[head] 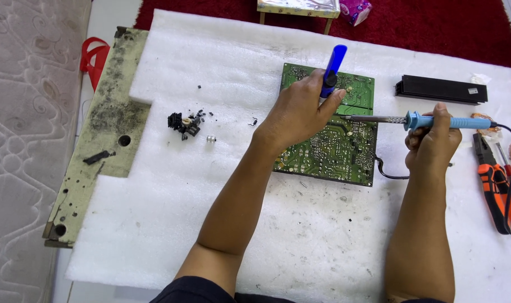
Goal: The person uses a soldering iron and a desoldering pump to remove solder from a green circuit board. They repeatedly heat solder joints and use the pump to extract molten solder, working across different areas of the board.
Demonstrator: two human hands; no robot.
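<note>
Left hand (pixel 300 115), centre of frame, rests on a green circuit board (pixel 334 148) and closes its fingers around a blue plastic desoldering pump (pixel 331 70). Pump is a slim cylinder, translucent blue on top, black collar lower down, tilted slightly right, tip hidden behind the thumb.

Right hand (pixel 432 140), right of centre, wraps firmly around the light-blue handle of a soldering iron (pixel 429 120). Iron lies nearly level; its thin grey metal shaft points left, and the tip meets the board just beside the left thumb. A black cord (pixel 510 168) runs off the handle's rear, down the right edge.

Board is rectangular, solder side up: dense silvery dots and traces on matte green. It lies flat on a white foam sheet (pixel 210 213), soft and faintly dimpled, speckled with small dark flecks.

Left of the board, on the foam: a small heap of black removed parts (pixel 183 123) and one tiny silvery cylinder (pixel 211 138).

Upper right: a black ribbed heat sink (pixel 440 90), long and bar-shaped. Far right edge: orange-and-black handled pliers (pixel 499 188).

Left of frame: a worn, stained board (pixel 98 140) with holes, sticking out from under the foam. Red carpet (pixel 435 28) along the top.
</note>
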